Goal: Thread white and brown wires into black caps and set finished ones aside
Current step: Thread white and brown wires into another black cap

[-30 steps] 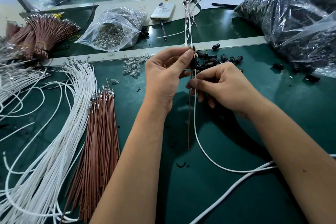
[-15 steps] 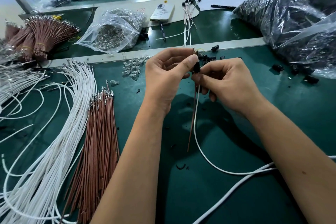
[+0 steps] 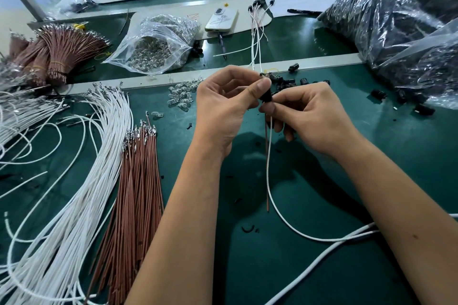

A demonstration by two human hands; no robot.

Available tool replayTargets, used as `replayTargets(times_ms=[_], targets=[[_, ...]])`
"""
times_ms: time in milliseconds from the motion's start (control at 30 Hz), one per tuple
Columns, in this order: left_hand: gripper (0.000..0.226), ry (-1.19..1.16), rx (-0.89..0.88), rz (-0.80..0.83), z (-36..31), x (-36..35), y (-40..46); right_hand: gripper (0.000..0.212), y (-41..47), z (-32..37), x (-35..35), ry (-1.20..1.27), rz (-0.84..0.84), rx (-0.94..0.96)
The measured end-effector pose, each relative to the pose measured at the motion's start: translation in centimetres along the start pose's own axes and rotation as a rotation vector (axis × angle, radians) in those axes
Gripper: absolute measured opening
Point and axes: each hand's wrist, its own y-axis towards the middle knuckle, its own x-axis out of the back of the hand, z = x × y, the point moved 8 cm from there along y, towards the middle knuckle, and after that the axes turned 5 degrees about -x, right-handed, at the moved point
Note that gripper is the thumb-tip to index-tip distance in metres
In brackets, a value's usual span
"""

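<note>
The black cap [image 3: 266, 96] has seemingly slid lower along both wires.

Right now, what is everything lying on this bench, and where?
black cap: one, black, pinched between both hands
held wires: two, white and brown, hanging below the cap
white wires: many, white, left
brown wires: many, brown, beside the white ones
bundled brown wires: several bundles, brown, far left
loose caps: many, black, behind the hands
clear bulbs: small pile, clear, centre
bulb bag: one, clear, behind
cap bags: two, clear, right
phone: one, white, behind
finished pieces: several, behind
left hand: grips the cap
right hand: pinches at the cap
</note>
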Motion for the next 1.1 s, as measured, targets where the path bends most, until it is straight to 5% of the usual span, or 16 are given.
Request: replayTargets(times_ms=[800, 1100], targets=[[0.013, 0.125, 0.002, -0.043, 0.2, 0.9, 0.3, 0.027, 0.2, 2.2, -0.6, -0.413, 0.055, 0.115], [0.008, 0.010, 0.161, -0.226, 2.3, 3.2, 0.3, 0.027, 3.6, 3.3, -2.7, -0.678, 0.403, -0.113]])
